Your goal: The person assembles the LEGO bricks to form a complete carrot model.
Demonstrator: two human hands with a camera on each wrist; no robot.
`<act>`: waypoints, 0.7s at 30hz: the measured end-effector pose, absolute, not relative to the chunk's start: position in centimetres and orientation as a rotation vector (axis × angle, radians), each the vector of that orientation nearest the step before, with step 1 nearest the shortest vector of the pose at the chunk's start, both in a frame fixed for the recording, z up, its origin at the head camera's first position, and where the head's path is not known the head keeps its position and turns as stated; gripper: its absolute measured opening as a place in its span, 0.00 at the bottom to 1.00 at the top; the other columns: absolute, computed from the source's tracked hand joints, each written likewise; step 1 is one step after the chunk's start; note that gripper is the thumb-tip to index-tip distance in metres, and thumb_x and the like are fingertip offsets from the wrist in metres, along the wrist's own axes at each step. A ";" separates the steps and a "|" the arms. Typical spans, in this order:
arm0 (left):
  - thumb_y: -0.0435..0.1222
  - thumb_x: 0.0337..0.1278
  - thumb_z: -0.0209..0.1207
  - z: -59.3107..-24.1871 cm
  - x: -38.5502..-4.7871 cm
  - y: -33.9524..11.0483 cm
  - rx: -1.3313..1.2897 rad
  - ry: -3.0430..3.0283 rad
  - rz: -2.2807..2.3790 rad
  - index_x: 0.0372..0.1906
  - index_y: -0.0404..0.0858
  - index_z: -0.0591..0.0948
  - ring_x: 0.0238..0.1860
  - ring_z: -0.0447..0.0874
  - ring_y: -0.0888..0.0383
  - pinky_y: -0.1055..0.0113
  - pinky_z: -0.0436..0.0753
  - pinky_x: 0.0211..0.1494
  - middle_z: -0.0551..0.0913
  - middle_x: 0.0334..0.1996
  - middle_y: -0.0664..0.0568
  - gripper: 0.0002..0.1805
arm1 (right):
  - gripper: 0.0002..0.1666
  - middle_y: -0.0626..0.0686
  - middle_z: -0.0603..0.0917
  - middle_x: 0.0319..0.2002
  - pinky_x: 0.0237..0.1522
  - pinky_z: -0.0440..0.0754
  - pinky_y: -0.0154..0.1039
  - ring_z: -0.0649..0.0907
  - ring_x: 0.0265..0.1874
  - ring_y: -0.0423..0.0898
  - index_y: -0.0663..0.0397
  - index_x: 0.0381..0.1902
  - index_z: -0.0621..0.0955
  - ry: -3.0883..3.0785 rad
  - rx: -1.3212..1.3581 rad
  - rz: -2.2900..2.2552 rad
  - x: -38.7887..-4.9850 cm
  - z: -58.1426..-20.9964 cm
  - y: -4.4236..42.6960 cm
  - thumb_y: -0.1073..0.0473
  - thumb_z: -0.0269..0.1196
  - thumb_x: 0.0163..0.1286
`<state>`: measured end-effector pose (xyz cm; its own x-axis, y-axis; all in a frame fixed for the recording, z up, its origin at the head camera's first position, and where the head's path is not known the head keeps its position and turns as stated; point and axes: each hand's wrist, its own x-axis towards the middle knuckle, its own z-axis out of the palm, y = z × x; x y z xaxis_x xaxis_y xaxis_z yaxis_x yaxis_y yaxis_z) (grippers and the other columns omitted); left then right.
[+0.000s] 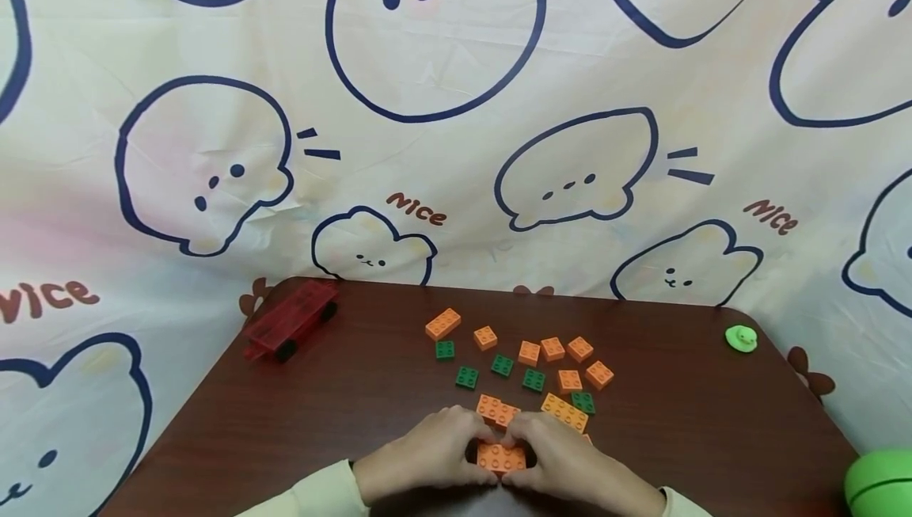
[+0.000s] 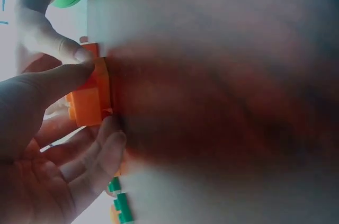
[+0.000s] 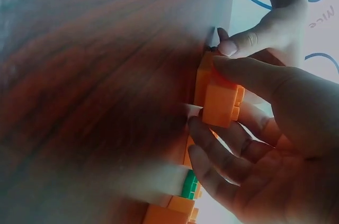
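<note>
My left hand (image 1: 438,447) and right hand (image 1: 570,454) meet near the table's front edge. Between them they pinch an orange toy brick (image 1: 502,458) from its two ends, studs upward. In the left wrist view, thumb and fingers close on one end of that brick (image 2: 87,105); the right wrist view shows the other end of the brick (image 3: 220,102) held likewise. Just beyond the fingers lie orange bricks (image 1: 496,409), partly covered by the hands. A lighter orange long brick (image 1: 564,412) lies past the right hand.
Several small orange bricks (image 1: 552,348) and green bricks (image 1: 502,365) are scattered over the dark wooden table (image 1: 370,374). A red toy vehicle (image 1: 295,319) stands at back left. A small green duck (image 1: 742,338) sits at back right, and a round green object (image 1: 883,485) at lower right.
</note>
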<state>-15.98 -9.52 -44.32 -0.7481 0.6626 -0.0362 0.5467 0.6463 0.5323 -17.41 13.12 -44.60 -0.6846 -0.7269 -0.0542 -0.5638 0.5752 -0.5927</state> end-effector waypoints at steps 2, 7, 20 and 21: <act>0.56 0.55 0.72 -43.7 -16.5 -9.6 0.972 2.679 0.743 0.49 0.54 0.90 0.37 0.80 0.76 0.75 0.79 0.36 0.89 0.42 0.69 0.19 | 0.12 0.34 0.83 0.36 0.36 0.76 0.29 0.76 0.34 0.27 0.39 0.38 0.85 2.502 -1.106 -0.832 -17.6 -44.9 13.2 0.46 0.76 0.61; 0.61 0.61 0.66 -41.9 -19.9 -10.7 0.799 2.879 0.890 0.49 0.55 0.89 0.35 0.83 0.66 0.67 0.80 0.35 0.89 0.44 0.65 0.19 | 0.14 0.37 0.82 0.36 0.32 0.76 0.31 0.76 0.33 0.29 0.43 0.39 0.85 2.483 -1.252 -0.889 -18.0 -46.5 13.7 0.44 0.74 0.65; 0.55 0.64 0.66 -44.8 -29.4 -13.8 0.133 3.102 0.653 0.67 0.39 0.78 0.57 0.81 0.46 0.44 0.82 0.55 0.82 0.59 0.42 0.34 | 0.14 0.36 0.85 0.40 0.41 0.82 0.33 0.80 0.40 0.29 0.41 0.41 0.86 2.540 -1.084 -0.825 -17.2 -45.4 13.5 0.45 0.75 0.63; 0.55 0.64 0.66 -44.9 -29.6 -13.7 0.116 3.101 0.640 0.67 0.39 0.78 0.57 0.81 0.46 0.44 0.82 0.55 0.82 0.59 0.42 0.34 | 0.14 0.36 0.85 0.41 0.41 0.82 0.33 0.80 0.40 0.29 0.40 0.41 0.86 2.543 -1.076 -0.813 -17.1 -45.3 13.4 0.44 0.75 0.63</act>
<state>-29.63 -13.72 -44.88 -0.9969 0.0662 0.0414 0.0772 0.9156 0.3946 -17.14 13.44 -45.29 -0.6911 -0.7224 -0.0218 -0.5757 0.5685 -0.5877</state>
